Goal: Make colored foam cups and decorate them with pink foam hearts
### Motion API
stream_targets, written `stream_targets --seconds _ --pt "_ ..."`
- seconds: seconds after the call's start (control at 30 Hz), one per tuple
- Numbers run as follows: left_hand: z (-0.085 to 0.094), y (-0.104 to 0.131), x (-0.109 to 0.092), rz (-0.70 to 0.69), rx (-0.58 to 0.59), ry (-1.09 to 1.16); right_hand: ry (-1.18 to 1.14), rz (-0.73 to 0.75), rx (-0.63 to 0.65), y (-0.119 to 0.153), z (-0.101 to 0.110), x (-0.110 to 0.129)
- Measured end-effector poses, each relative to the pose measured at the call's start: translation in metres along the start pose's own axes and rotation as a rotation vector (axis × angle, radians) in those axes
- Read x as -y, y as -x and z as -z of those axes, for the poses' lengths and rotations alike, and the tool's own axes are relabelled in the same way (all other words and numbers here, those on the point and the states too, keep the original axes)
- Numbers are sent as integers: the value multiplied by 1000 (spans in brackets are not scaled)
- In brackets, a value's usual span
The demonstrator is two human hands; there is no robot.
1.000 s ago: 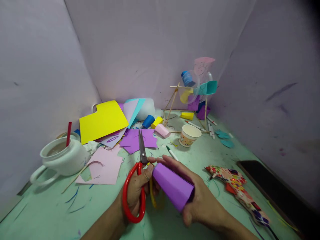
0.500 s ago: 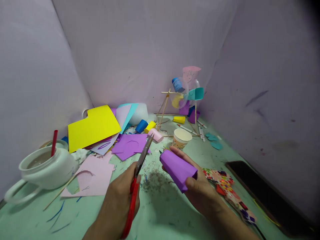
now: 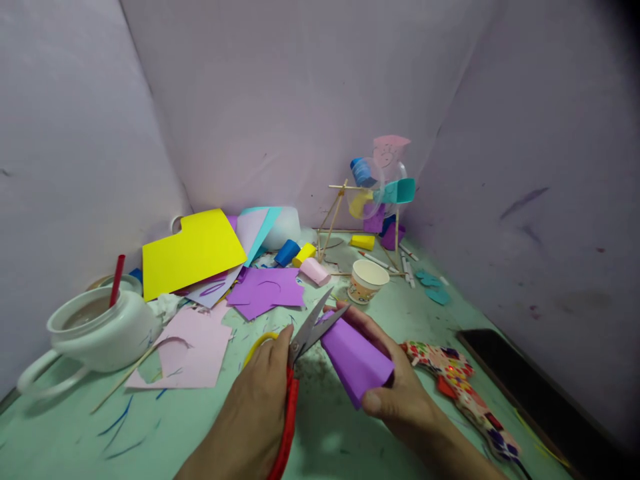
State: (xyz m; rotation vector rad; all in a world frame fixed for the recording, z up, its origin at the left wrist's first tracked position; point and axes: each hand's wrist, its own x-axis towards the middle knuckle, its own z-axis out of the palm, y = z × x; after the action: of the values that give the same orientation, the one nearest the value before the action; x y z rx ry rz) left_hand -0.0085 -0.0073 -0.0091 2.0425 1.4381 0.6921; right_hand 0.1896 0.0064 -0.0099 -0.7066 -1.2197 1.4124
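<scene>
My left hand (image 3: 265, 393) is closed round the scissors (image 3: 295, 350), which have a red and a yellow handle. Their blades are spread, and one blade reaches the far end of a purple paper cup shape (image 3: 357, 360). That folded, tapering piece sits in my right hand (image 3: 395, 393), fingers along its far side and thumb at its near edge. Whether the blade touches the paper or lies just in front of it, I cannot tell. Just beyond my hands stands a small paper cup (image 3: 369, 283). Purple paper with a curved slit (image 3: 267, 290) lies beyond my left hand.
At the left stands a white pot (image 3: 107, 340) with a red stick, beside pink paper (image 3: 200, 360) and a yellow sheet (image 3: 195, 257). A stick frame (image 3: 333, 223) carrying coloured cups rises at the back. A patterned glue gun (image 3: 450, 380) and dark phone (image 3: 520, 387) lie right.
The scissors' blades have opened and moved right to the end of the purple paper piece. My right hand still holds that piece, now slightly lower. The view has shifted a little.
</scene>
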Motion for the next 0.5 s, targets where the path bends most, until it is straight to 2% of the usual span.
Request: stream_targets --seconds 0.2,0.4,0.5 --pt "2 1 -3 37 -39 103 78 39 40 0 1 0" --pt "-2 4 0 23 -105 205 260 54 3 5 -3 5" --pt "-1 3 -1 21 -76 175 325 64 11 7 -3 6"
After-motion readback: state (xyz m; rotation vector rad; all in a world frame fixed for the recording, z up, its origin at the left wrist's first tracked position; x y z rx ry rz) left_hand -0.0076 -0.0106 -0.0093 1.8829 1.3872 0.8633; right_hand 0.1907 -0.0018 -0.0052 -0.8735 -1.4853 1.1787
